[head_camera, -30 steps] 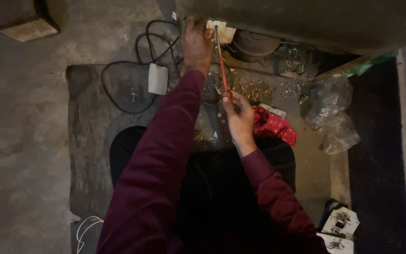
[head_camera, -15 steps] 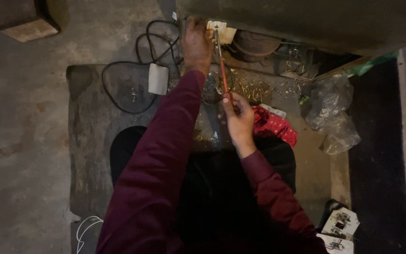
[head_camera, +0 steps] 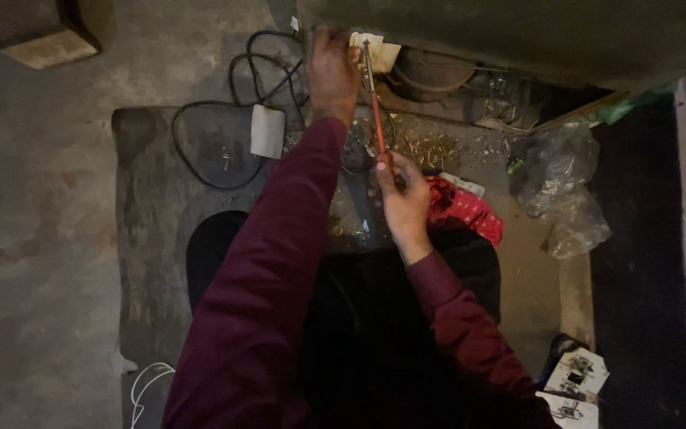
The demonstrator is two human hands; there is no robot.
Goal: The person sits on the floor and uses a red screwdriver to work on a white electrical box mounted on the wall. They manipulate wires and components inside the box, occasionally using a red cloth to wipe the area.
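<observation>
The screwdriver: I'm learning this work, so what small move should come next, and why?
Probably keep turning the red-handled screwdriver gently. Its tip meets the small pale part that the left hand steadies, and the right hand grips the handle end, so both seem lined up.

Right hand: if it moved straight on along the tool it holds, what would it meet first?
Probably the small pale part that the left hand holds. The right hand grips a long reddish tool whose tip points at that part. Depth is unclear here.
</observation>
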